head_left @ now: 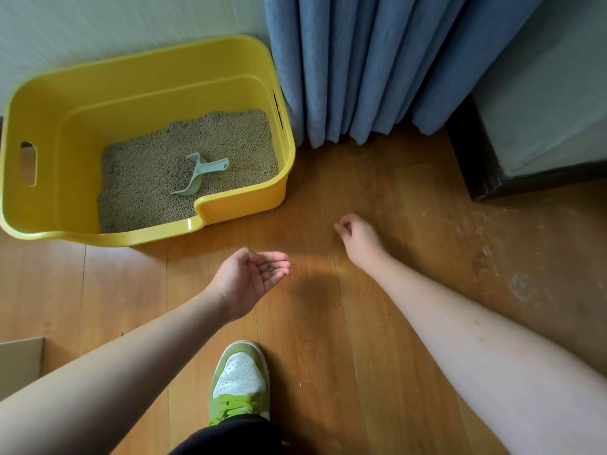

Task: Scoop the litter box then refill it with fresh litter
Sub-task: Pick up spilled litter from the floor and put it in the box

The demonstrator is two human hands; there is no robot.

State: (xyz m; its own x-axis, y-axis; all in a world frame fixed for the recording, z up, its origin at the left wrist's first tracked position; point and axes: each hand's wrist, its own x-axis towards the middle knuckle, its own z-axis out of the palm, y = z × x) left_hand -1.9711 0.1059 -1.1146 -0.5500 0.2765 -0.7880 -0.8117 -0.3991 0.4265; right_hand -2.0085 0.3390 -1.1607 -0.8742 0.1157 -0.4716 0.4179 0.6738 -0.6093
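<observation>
2 hands hover over the wooden floor (377,339): left hand (253,277) cupped open holding litter grains (270,269), right hand (359,239) fingers pinched closed.

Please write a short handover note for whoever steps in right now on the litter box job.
Left hand: cupped palm up, holding a few stray litter granules.
Right hand: fingers pinched low over the wooden floor; whether it holds anything cannot be told.
Yellow litter box stands by the blue curtain, holding litter, with the grey scoop lying in it.
Done: some spilled bits gathered.
Left: clear the scattered specks at right, tip the handful away. No fresh litter bag in view.
</observation>
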